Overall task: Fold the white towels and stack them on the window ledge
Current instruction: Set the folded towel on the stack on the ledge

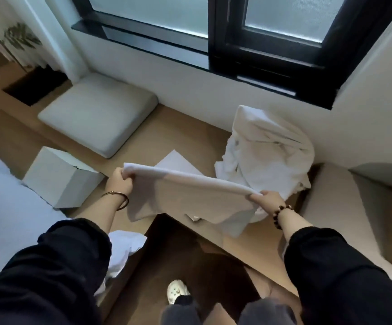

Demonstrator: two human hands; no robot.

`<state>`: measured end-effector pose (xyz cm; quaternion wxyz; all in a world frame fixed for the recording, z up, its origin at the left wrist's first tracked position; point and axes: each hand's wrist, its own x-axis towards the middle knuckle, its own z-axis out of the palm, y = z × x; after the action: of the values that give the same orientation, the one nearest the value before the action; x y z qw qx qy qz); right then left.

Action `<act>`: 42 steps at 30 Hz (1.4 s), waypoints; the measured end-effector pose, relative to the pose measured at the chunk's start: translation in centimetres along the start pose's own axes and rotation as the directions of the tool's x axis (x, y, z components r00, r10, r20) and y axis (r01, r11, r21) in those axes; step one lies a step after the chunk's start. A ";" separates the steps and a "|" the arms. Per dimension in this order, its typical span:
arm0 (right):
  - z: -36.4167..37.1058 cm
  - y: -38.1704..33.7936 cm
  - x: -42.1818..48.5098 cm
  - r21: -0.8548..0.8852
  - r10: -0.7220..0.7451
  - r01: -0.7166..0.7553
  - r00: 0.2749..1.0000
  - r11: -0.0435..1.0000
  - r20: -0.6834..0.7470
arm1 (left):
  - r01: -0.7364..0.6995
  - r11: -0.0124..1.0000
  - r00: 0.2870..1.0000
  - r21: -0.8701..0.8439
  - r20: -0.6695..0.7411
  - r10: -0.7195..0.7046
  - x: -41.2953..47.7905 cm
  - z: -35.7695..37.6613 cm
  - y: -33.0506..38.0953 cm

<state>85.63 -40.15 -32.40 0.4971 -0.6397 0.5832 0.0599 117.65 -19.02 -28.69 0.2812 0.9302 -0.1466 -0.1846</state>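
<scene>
A white towel (190, 198) hangs stretched in the air between my hands, above the wooden ledge (185, 134) under the window. My left hand (120, 182) grips its left top corner. My right hand (266, 199) pinches the right top corner. The towel's lower edge droops toward the ledge's front edge. Behind it a folded white towel (176, 161) lies flat on the ledge, partly hidden. A heap of crumpled white towels (267, 156) sits at the right, against the wall.
A grey floor cushion (98, 113) lies on the ledge at the left, a white box (61, 178) in front of it. White bedding (5, 214) fills the left edge. The dark window frame (260, 57) is above. A beige seat (345, 207) stands at the right.
</scene>
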 end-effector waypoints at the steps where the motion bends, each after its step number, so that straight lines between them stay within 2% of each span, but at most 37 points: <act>1: 1.0 -0.2 0.7 0.096 0.041 -0.040 0.999 0.995 0.000 | -0.015 1.000 1.000 0.004 0.012 0.015 1.8 0.0 0.4; 4: 4.2 1.8 5.9 0.345 0.152 -0.134 0.988 0.929 -0.025 | -0.040 0.999 0.996 0.003 0.080 0.040 6.7 2.0 1.4; 6: 5.7 1.2 7.4 0.416 0.210 -0.172 0.977 0.893 -0.047 | -0.048 0.999 0.991 0.008 0.122 0.046 9.8 4.6 1.5; 10: 8.1 0.4 10.4 0.348 0.279 -0.210 0.947 0.914 -0.160 | -0.036 0.998 0.986 0.042 0.162 0.029 15.4 10.5 -0.2; 17: 15.6 2.4 16.5 0.449 0.465 -0.373 0.878 0.812 -0.111 | -0.128 0.974 0.952 0.189 0.298 0.067 24.0 16.8 -4.7; 26: 24.5 1.6 21.4 0.617 0.681 -0.534 0.732 0.578 -0.004 | -0.309 0.907 0.862 0.286 0.486 0.141 34.5 22.9 -5.3; 29: 26.0 1.6 23.1 0.668 0.690 -0.497 0.723 0.553 -0.034 | -0.362 0.890 0.835 0.276 0.521 0.178 37.2 24.9 -4.6; 32: 27.1 1.9 25.2 0.718 0.711 -0.456 0.699 0.526 -0.078 | -0.328 0.913 0.836 0.243 0.524 0.161 39.3 26.4 -4.6; 35: 28.1 2.3 26.3 0.771 0.720 -0.438 0.693 0.462 -0.039 | -0.235 0.939 0.839 0.251 0.540 0.065 40.7 27.7 -5.6; 38: 28.8 3.0 26.8 0.822 0.714 -0.415 0.700 0.390 0.015 | -0.230 0.920 0.777 0.317 0.629 -0.023 41.4 28.5 -7.2; 42: 28.9 3.1 27.0 0.786 0.726 -0.431 0.687 0.443 -0.032 | -0.297 0.901 0.780 0.316 0.624 0.038 41.1 28.8 -7.4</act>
<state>106.14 -37.78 -66.31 0.5357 -0.1410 0.8228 -0.1268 143.20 -42.13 -65.99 0.0403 0.8420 -0.3466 -0.4115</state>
